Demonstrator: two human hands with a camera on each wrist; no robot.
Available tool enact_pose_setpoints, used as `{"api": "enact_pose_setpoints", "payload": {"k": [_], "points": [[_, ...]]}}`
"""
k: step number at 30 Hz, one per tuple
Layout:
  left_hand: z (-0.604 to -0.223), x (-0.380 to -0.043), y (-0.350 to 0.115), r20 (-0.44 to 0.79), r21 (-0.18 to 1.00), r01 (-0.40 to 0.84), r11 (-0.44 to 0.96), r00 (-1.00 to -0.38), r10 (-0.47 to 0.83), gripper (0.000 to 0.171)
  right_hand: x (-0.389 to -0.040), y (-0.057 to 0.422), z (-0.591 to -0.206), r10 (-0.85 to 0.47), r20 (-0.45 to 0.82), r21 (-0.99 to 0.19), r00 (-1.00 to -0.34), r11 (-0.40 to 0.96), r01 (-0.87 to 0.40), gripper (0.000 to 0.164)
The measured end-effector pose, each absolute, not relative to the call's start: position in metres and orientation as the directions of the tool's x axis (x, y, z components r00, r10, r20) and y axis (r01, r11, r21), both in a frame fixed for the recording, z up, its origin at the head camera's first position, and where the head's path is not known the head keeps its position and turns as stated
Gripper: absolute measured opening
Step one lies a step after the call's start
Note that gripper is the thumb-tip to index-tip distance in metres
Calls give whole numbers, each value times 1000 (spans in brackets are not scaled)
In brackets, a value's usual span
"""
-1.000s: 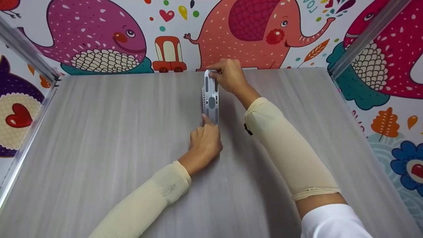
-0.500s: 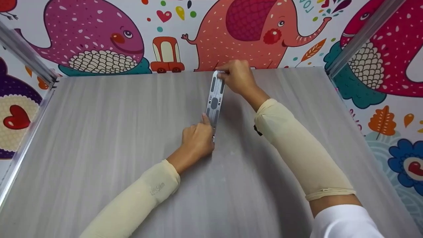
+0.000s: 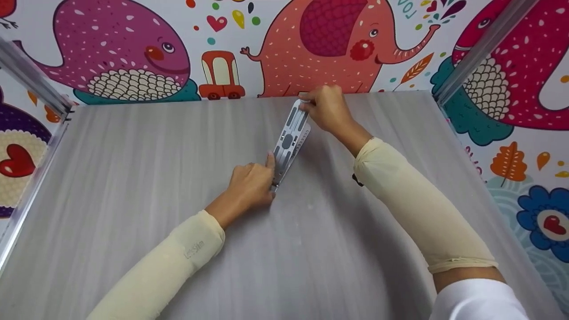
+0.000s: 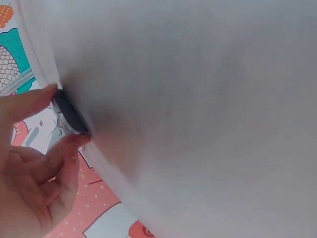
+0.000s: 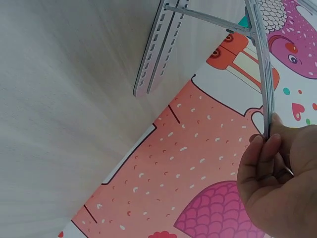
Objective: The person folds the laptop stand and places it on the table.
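Note:
A silver-grey folding laptop stand [image 3: 287,141] with dark pads is held over the middle of the tabletop, its far end leaning right in the head view. My left hand [image 3: 252,183] grips the near end, index finger laid along the side. In the left wrist view, thumb and fingers pinch its dark end [image 4: 70,113]. My right hand [image 3: 330,107] pinches the far end between thumb and fingers. The right wrist view shows the slotted base arm [image 5: 157,54] spread away from the pinched upper arm [image 5: 263,64], a thin strut [image 5: 210,21] joining them.
The wood-grain tabletop [image 3: 146,186] meets a wall [image 3: 275,40] printed with cartoon animals at the back. Metal posts [image 3: 484,51] stand at the back corners, and a metal rail [image 3: 31,195] follows the left edge.
The stand has turned clockwise in the head view, far end going right and near end going left. Each hand moved with its end, and the slotted arm now shows on the right.

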State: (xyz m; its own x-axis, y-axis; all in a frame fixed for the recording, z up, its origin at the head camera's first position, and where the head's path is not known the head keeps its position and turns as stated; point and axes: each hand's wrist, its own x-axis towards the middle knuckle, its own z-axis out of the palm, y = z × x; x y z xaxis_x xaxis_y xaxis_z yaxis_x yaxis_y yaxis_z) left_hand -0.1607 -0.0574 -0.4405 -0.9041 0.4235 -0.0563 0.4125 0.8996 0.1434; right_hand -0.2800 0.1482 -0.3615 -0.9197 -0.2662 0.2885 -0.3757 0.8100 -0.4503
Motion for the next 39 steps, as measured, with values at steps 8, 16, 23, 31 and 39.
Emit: {"api": "enact_pose_setpoints", "payload": {"k": [8,16,23,31,39], "points": [[-440,-167,-73,-74,128,480,868,-868,491,103,-273,152,-361,-257,274,-457,-927,813,-360,33],[-440,-170,-78,-64,100,514,852,-851,521,102,-268,157,-362,-245,277,-463,-929,813,-353,33],[-441,-169,-72,-68,136,488,862,-864,499,100,-267,167,-368,-250,271,-503,-929,787,-359,33],[-441,-162,-67,-55,204,387,899,-913,405,97,-272,181,-384,-283,248,-612,-927,695,-376,38],[-446,-141,-56,24,179,226,957,-974,226,63,-277,192,-407,-280,142,-753,-949,592,-287,48]]}}
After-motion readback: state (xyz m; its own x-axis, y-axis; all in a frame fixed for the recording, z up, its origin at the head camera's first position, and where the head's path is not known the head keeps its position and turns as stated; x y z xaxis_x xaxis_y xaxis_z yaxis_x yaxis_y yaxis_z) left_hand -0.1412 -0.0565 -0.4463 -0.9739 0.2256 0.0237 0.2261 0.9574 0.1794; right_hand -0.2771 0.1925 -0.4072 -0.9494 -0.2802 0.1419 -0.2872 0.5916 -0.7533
